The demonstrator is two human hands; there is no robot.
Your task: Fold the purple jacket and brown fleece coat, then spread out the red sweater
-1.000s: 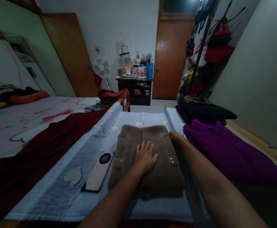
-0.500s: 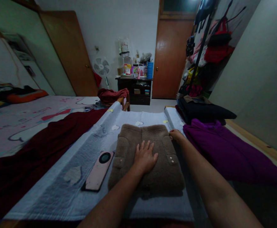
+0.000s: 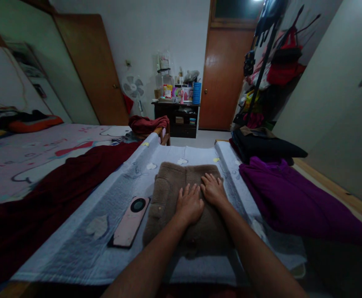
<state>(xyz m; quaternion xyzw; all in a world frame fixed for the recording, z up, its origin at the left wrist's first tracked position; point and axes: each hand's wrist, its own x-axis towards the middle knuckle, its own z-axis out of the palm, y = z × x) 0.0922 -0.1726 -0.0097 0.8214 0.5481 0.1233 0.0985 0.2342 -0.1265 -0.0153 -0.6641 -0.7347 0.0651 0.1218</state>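
Note:
A brown fleecy garment [image 3: 162,194], folded into a thick rectangle with a buttoned pocket flap showing on its left side, lies in front of me on a pale blue quilted cover [image 3: 118,265]. My left hand [image 3: 189,203] rests on the middle of the garment, fingers spread. Just right of it, my right hand [image 3: 213,189] lies on the upper right part, its fingers also apart. Left of the garment is a pink phone [image 3: 129,225] with a round black camera ring.
A purple garment [image 3: 286,198] and a stack of dark folded clothes [image 3: 267,142] lie on the right. Dark red cloth [image 3: 59,194] spreads along the left, over the bed. Farther back stand a fan [image 3: 133,87], a dark cabinet [image 3: 174,122] and a wooden door [image 3: 222,78].
My right hand has moved from the garment's right edge inward onto its top, letting go of the edge. The left hand stays almost where it was.

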